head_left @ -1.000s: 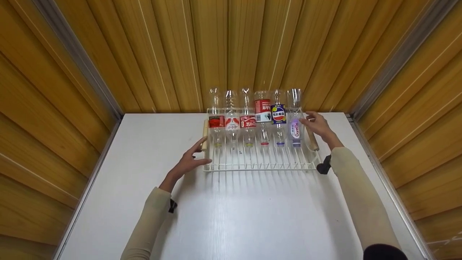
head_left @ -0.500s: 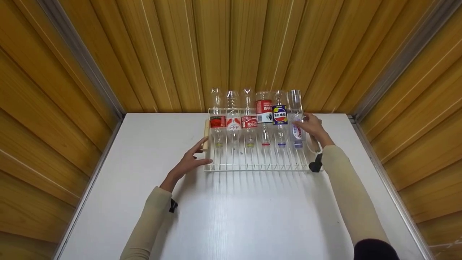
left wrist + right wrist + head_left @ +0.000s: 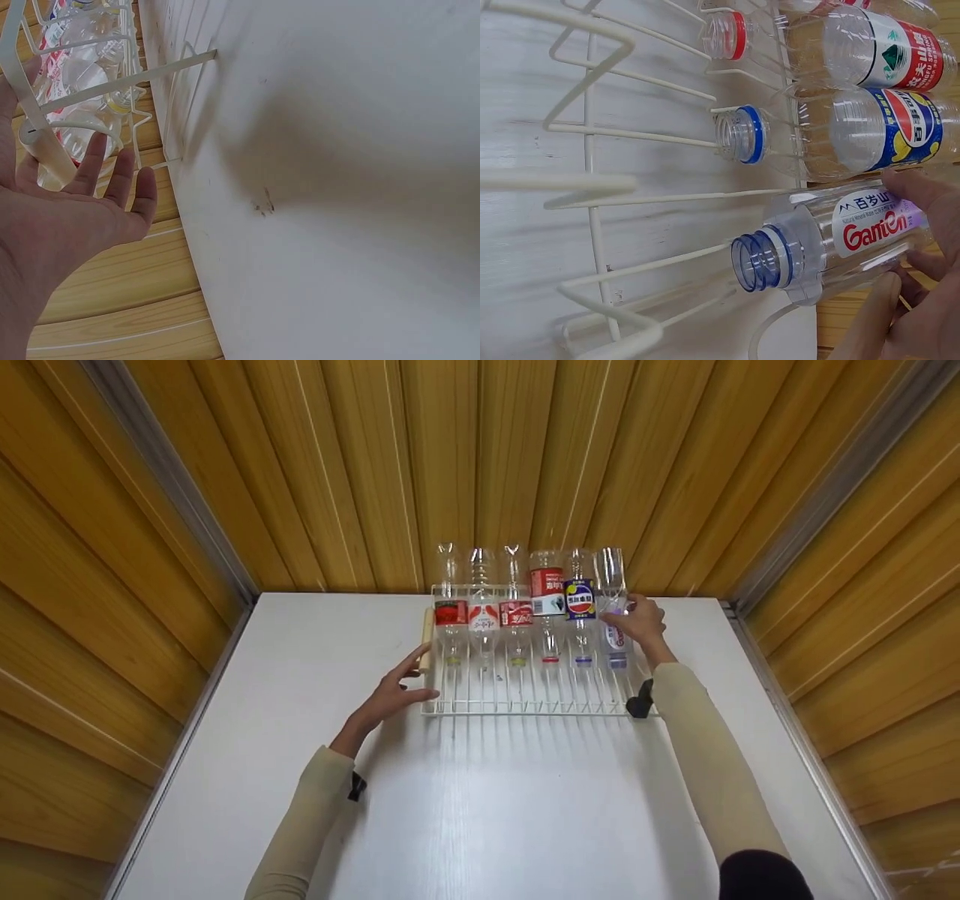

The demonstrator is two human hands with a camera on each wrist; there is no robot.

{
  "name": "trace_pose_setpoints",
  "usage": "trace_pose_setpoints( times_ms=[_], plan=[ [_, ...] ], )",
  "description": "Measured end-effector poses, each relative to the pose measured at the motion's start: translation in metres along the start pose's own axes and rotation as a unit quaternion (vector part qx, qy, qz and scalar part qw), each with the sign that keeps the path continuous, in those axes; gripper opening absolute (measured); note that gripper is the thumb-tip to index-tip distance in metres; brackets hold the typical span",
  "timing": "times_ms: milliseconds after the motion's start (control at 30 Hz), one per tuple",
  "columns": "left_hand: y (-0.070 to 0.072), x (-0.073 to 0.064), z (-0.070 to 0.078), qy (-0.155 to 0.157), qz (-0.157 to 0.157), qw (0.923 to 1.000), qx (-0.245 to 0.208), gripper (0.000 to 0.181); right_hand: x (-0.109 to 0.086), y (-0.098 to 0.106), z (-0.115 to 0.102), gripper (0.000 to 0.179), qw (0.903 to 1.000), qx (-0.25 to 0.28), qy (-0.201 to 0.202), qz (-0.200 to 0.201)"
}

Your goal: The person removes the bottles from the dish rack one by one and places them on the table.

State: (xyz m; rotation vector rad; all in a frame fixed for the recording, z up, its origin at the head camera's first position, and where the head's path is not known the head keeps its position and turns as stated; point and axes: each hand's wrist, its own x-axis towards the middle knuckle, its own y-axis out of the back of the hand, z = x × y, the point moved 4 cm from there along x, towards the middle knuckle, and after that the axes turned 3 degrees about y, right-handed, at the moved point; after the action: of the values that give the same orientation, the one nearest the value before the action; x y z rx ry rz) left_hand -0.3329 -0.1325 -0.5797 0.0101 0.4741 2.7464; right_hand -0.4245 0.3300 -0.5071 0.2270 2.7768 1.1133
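Observation:
My right hand [image 3: 645, 622] grips a clear water bottle [image 3: 877, 225] with a white label and violet neck, at the right end of a row. Thumb and fingers lie on opposite sides of its label in the right wrist view. The bottles lie neck toward me in a white wire rack [image 3: 540, 713]. At the rack's left side, my left hand [image 3: 388, 694] has its thumb spread from loosely bent fingers. Those fingertips are at the wooden handle [image 3: 51, 154], and the thumb tip is by the front corner.
Left of the held bottle lie a blue-labelled bottle [image 3: 580, 600], a red-and-white one [image 3: 547, 591] and several others with red labels. The rack stands on a white table [image 3: 495, 810], against a wood-panelled wall [image 3: 450, 472] at the back.
My right hand has moved left from beside the rack's right handle onto the water bottle, and its fingers have closed on it. The left hand has stayed in place.

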Motion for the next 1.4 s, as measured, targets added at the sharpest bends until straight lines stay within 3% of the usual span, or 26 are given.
trace_pose_setpoints(
  times_ms=[267,500,733,867,1133,1400],
  plan=[
    [0.000,0.000,0.001,-0.005,-0.002,1.0000,0.000,0.090,0.002,0.001,0.001,0.079,0.9993,0.028,-0.018,0.019],
    [-0.001,-0.002,0.004,-0.004,-0.009,0.9999,-0.007,0.090,-0.001,0.004,-0.004,0.079,0.9987,0.042,-0.006,0.029],
    [0.000,-0.003,0.004,-0.004,-0.005,1.0000,-0.006,0.090,-0.005,0.009,-0.011,0.079,0.9903,0.131,-0.042,0.016],
    [-0.002,-0.005,0.005,-0.006,-0.003,1.0000,-0.002,0.089,-0.008,0.013,-0.014,0.078,0.9862,0.163,-0.014,0.024],
    [-0.009,0.001,0.000,-0.007,-0.014,0.9999,0.002,0.089,-0.020,0.022,-0.011,0.077,0.9919,0.120,0.026,0.034],
    [-0.002,-0.001,0.005,-0.001,-0.008,0.9999,0.010,0.089,-0.028,0.026,-0.022,0.081,0.9941,0.101,0.040,-0.005]
  ],
)
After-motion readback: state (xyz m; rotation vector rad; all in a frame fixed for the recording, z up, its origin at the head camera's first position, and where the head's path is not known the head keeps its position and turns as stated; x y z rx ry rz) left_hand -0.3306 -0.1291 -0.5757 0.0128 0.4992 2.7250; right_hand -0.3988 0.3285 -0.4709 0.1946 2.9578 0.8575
